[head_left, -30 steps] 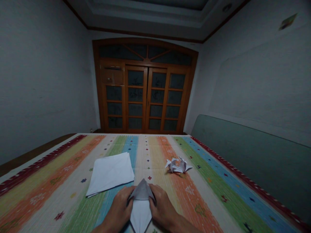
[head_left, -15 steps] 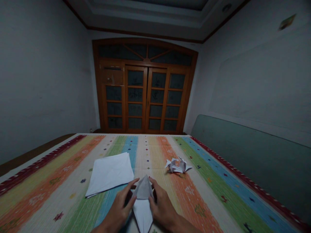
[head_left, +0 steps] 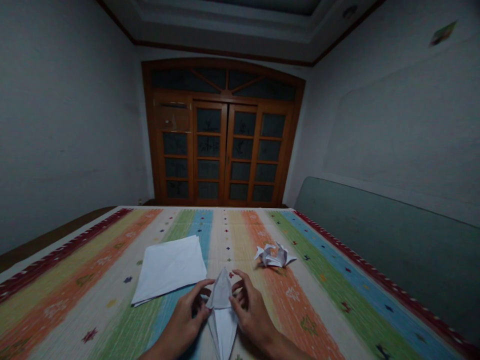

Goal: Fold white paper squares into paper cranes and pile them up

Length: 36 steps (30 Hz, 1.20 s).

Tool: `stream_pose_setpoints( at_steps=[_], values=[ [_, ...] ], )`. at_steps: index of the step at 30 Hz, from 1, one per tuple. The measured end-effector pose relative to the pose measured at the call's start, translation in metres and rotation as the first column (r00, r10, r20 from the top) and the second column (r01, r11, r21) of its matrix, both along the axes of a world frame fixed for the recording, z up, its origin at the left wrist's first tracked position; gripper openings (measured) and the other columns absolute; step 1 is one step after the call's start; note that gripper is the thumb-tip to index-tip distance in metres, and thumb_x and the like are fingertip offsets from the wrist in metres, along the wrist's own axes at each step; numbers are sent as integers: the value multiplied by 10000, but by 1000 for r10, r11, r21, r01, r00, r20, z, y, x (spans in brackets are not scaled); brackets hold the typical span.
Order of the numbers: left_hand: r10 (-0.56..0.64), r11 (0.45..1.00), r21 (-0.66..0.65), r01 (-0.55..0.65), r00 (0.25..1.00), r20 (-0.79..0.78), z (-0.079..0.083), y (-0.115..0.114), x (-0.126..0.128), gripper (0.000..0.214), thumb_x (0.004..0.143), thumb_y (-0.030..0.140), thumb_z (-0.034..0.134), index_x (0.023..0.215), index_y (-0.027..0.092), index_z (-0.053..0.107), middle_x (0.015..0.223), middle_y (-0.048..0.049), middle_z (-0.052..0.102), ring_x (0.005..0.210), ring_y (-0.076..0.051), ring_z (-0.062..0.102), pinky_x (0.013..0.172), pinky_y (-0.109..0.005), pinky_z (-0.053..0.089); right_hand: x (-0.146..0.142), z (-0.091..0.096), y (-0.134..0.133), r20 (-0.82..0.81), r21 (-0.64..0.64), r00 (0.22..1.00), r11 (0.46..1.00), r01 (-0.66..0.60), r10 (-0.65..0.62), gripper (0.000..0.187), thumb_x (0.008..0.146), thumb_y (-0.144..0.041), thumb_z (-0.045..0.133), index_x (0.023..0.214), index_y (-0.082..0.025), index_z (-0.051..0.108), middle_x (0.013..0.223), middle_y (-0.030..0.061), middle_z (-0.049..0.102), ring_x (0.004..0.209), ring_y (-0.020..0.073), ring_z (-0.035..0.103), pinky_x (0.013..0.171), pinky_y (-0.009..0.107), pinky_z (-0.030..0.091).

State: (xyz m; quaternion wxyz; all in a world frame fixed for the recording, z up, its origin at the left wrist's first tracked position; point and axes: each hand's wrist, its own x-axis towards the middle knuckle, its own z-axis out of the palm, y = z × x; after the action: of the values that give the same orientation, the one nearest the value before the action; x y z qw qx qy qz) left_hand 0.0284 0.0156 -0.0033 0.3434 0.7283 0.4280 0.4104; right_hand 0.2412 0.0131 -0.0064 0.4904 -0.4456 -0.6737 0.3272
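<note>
A white sheet of paper folded into a long pointed diamond (head_left: 224,325) lies on the striped cloth between my hands, one tip pointing away from me. Its upper part is a narrow triangular flap, with a crease across the middle. My left hand (head_left: 189,312) pinches the left edge near that crease, thumb low and fingers bent. At the right edge, my right hand (head_left: 253,312) has its thumb on the paper and its other fingers curled, the index finger lifted off the far tip. Some fingertips are hidden behind the paper.
Left of the far tip lies a stack of white paper sheets (head_left: 170,267). To the right sits a small folded paper figure (head_left: 274,255) with pointed ends. A striped, patterned tablecloth (head_left: 322,300) covers the table. Beyond are wooden doors (head_left: 227,155) and, at right, a grey-green panel (head_left: 375,230).
My right index finger has lifted away from the paper's far tip. My left fingers have eased back from the upper edge, and the paper has shifted slightly, its lower folds spread a little.
</note>
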Motion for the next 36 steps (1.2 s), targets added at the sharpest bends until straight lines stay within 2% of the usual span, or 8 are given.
stream_pose_setpoints(
  at_steps=[5,11,13,15,20,25,30,36],
  values=[
    [2,997,-72,-3,1000,-12,1,-2,0,635,736,156,599,1367,217,565,991,-18,658,670,-164,544,655,-276,415,1,-1,0,-38,-2,999,999,-38,38,458,925,-356,625,1347,-211,524,975,82,678,731,197,670,657,302,542],
    [17,997,-72,-21,998,-62,-1,-1,3,828,688,72,602,1484,207,423,799,70,521,616,-144,476,630,-256,344,3,-5,0,-13,10,994,994,-106,106,488,872,-195,591,1353,-222,513,1047,95,667,742,190,673,688,323,563],
    [25,997,-71,-32,996,-89,-5,0,2,845,684,58,604,1492,211,409,792,71,539,642,-157,500,647,-259,355,4,-6,0,24,35,991,990,-133,132,527,837,-132,584,1352,-226,518,1040,87,672,756,190,669,698,319,558],
    [49,996,-66,-58,991,-123,-9,2,0,774,684,60,623,1432,208,487,826,48,597,720,-187,552,704,-277,393,5,-8,0,58,55,987,986,-155,152,587,796,-73,575,1360,-226,517,1044,82,673,770,188,663,713,316,549],
    [124,991,-26,-131,974,-187,-11,4,-2,398,713,119,716,1107,173,705,1017,-57,708,977,-287,618,904,-371,443,6,-12,1,123,34,981,987,-154,149,732,693,16,582,1378,-236,521,1080,68,672,800,184,645,763,316,530],
    [94,995,54,-82,953,-288,-3,1,1,48,779,176,753,826,179,740,856,-43,711,888,-285,615,809,-355,447,7,-15,2,219,19,967,990,-137,130,782,659,34,622,1393,-222,536,994,47,680,884,224,645,839,346,513],
    [122,989,114,-89,939,-321,0,-1,4,64,800,142,722,767,196,728,806,-19,679,833,-251,604,777,-323,432,8,-18,2,293,51,949,990,-133,112,603,723,-2,639,1293,-198,636,995,71,705,900,247,660,864,373,513],
    [61,990,138,-13,934,-352,1,-8,5,175,802,44,618,782,192,707,844,-30,663,845,-239,615,801,-324,426,11,-24,1,350,185,931,966,-182,109,436,785,-10,614,1167,-199,700,1014,88,729,953,253,677,907,375,518]
  ],
)
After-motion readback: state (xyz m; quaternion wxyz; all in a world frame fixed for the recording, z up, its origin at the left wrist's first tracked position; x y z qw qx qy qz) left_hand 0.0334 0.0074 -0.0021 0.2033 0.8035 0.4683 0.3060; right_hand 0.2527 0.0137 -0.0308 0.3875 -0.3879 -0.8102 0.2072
